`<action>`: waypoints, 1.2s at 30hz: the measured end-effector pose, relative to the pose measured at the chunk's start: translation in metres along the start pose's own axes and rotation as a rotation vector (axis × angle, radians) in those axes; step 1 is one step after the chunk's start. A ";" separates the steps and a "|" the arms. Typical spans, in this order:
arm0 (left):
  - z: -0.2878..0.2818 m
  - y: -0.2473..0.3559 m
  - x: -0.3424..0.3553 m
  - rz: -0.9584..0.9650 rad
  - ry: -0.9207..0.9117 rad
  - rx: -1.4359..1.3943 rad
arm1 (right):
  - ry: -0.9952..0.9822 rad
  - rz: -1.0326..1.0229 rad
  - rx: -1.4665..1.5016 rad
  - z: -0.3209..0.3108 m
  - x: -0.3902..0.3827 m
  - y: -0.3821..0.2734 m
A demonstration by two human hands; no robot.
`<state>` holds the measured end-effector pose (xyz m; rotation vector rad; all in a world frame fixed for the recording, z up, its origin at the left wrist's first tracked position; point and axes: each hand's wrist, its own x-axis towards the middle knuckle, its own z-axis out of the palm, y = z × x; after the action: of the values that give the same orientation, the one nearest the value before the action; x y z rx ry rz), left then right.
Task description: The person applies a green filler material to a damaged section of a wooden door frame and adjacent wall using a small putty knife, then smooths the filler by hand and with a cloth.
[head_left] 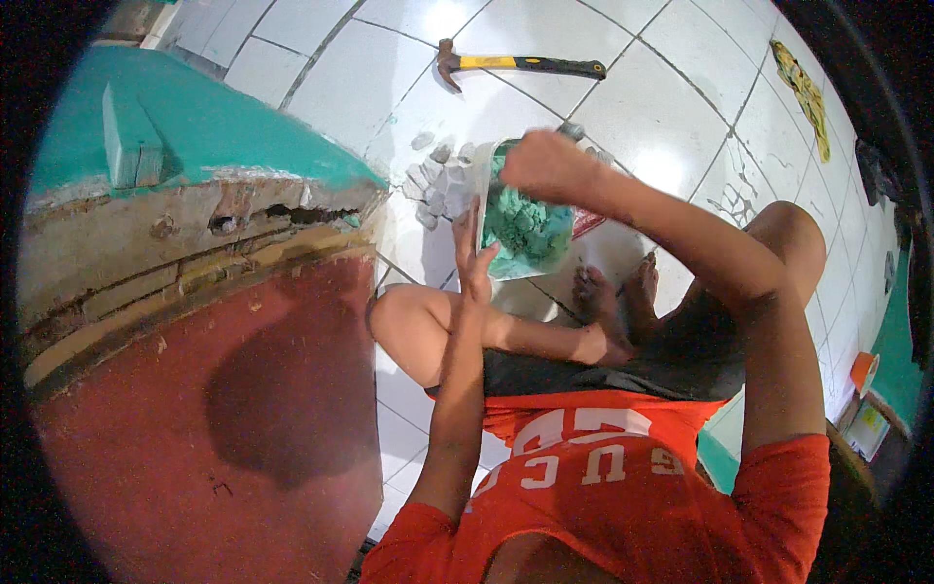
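Observation:
A tilted, pale plastic container (481, 185) stands on the tiled floor in front of my crossed legs. Inside it lies a lumpy green mixture (525, 222), like wet mortar or filler. My left hand (473, 261) grips the container's left side, thumb over the near rim. Over the container's far part, my right hand (550, 170) is closed in a fist; whatever it may hold is hidden behind the fingers. Grey broken chunks (443, 187) lie in a pile just left of the container.
A claw hammer (525, 64) with a yellow and black handle lies beyond the container. To the left is a green-topped ledge (243, 136) with a broken edge, bearing a pale block (129, 141). A yellowish cloth (803, 97) lies at the far right.

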<state>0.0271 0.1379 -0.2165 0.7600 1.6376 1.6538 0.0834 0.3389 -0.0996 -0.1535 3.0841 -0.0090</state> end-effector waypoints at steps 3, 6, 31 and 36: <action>0.000 -0.002 0.003 -0.066 -0.011 0.024 | 0.031 -0.018 0.024 0.017 -0.008 -0.016; -0.002 -0.022 0.000 -0.151 0.046 -0.083 | 0.184 0.031 0.083 0.032 -0.020 -0.014; 0.000 0.020 0.006 0.060 0.059 0.151 | -0.050 0.294 0.191 0.041 -0.026 -0.007; -0.001 -0.010 0.001 -0.068 0.154 -0.199 | -0.106 0.206 0.180 0.038 -0.023 -0.015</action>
<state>0.0265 0.1375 -0.2268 0.4833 1.5542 1.8315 0.1095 0.3259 -0.1362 0.1658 2.9574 -0.2595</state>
